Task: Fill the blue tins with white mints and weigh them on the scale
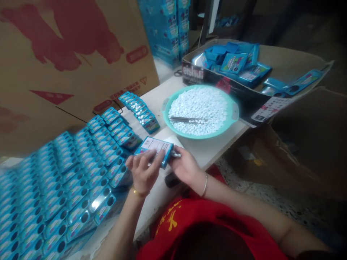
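A flat blue box (157,144) with a white label on its upper face is held between my two hands. My left hand (145,169) lies over its near side, fingers bent on the label. My right hand (185,166) grips the right end from beside and below. A few small white pieces (176,154) show at that end, by my right fingers; whether they sit in the hand or the box I cannot tell. Just beyond is a mint-green bowl (235,110) full of white pellets (202,104), with a thin metal tool (187,119) lying on them.
Rows of blue boxes (81,180) stand packed at the left. A short row (139,112) near the bowl carries white pellets on top. An open carton (217,81) with blue packs is at the right; a large brown carton (108,54) and stacked blue boxes (168,32) stand behind.
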The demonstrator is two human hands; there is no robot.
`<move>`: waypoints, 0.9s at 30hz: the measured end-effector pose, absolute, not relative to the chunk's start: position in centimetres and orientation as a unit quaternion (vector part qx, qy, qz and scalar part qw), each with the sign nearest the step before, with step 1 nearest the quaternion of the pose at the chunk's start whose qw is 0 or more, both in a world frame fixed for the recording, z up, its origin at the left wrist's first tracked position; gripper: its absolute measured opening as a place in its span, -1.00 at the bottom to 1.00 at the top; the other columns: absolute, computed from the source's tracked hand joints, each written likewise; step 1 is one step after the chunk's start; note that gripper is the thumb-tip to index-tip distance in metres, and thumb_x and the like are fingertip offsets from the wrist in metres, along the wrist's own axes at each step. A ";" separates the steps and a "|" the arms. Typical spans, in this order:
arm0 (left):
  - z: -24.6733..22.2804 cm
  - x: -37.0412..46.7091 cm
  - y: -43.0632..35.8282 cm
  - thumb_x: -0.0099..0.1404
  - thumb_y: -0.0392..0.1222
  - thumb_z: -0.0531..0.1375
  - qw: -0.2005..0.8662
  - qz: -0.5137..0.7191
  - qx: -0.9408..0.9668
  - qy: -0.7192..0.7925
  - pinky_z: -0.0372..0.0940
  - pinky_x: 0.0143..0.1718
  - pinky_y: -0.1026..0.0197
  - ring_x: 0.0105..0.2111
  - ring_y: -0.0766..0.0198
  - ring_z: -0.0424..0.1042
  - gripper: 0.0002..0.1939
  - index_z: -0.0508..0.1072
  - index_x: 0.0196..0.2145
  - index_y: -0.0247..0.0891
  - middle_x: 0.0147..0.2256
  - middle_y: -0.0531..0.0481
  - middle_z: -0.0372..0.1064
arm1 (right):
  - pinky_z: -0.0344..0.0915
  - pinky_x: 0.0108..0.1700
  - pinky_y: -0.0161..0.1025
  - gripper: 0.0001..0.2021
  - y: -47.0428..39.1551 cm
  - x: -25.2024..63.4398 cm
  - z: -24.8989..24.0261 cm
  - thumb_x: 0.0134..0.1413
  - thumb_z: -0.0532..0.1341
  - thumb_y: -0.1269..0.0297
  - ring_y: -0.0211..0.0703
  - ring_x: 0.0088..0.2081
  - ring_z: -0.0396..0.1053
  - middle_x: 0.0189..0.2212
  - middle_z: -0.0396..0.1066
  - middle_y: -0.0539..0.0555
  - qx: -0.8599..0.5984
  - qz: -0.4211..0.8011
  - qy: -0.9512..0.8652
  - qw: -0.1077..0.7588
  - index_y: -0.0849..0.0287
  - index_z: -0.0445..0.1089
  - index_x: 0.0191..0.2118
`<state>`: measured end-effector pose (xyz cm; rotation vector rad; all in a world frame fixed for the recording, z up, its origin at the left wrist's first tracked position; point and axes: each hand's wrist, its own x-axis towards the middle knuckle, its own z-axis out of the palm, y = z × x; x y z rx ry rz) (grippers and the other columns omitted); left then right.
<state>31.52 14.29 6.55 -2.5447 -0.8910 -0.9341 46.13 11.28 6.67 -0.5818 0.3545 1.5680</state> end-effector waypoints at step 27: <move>3.1 32.6 15.1 0.23 -0.09 0.20 -0.253 -0.456 -0.724 -0.451 0.24 0.00 0.09 -0.05 0.18 0.36 -0.51 0.21 0.07 -0.26 -0.06 -0.14 0.34 | 0.44 -0.06 -0.32 -0.84 5.2 52.4 4.4 0.15 0.07 0.50 -0.17 -0.10 0.48 -0.22 0.53 0.25 -0.383 0.658 0.109 0.640 0.32 0.38 -0.21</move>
